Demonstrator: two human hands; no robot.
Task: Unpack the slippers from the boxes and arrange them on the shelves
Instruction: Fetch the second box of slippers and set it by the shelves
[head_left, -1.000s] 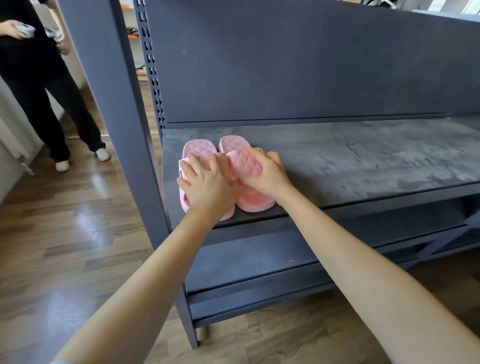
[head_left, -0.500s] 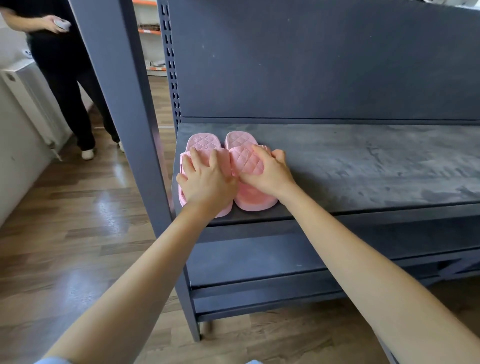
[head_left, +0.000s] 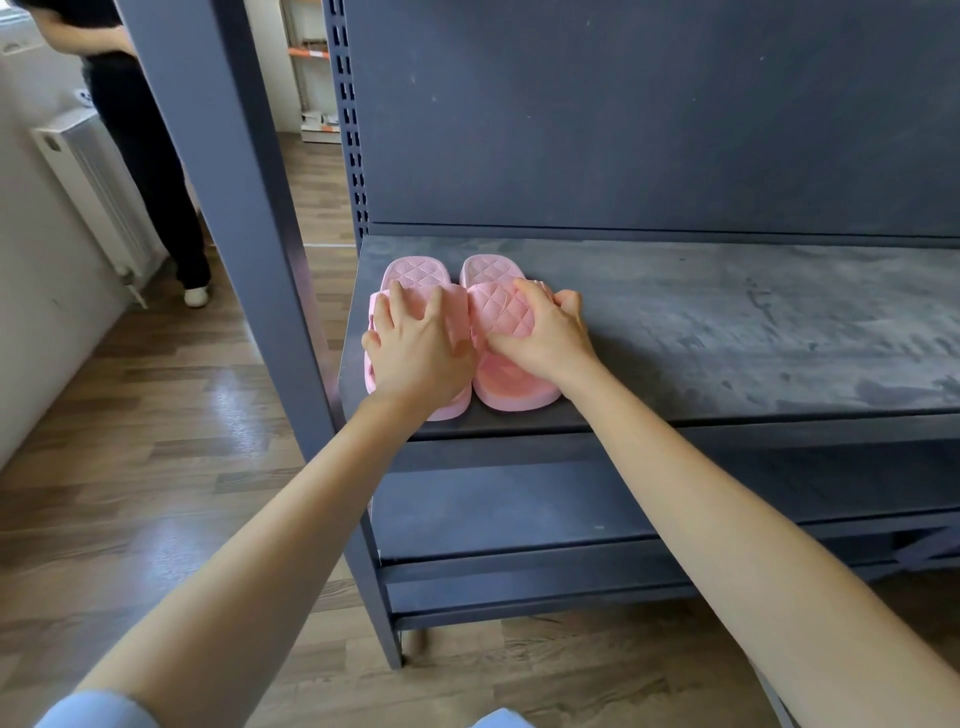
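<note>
The tall dark grey metal shelving unit (head_left: 649, 114) fills the frame, with brown wood-plank floor (head_left: 156, 441) open on the left. Its wide grey shelf board (head_left: 727, 332) stretches away bare to the right, so there is plenty of room for more pairs. The unit's thick near-left upright post (head_left: 234, 208) stands close beside the work, so that side is tight. Far left, a person in black clothes (head_left: 140, 130) stands by a white ribbed radiator (head_left: 88, 182), well apart.

The pink quilted rubber slippers sit side by side at the shelf's left end, toes to the far panel, heels close to the near edge. Over the last second they have barely shifted, so this looks like final squaring-up, with the pair as good as placed.

The left hand (head_left: 415, 353) now lies with fingers splayed wider and lightly bent, pressing on the left slipper (head_left: 415, 271); its thumb is hidden. The right hand (head_left: 545, 335) keeps its fingers curled over the right slipper (head_left: 511, 387), pinching the strap against the thumb.
</note>
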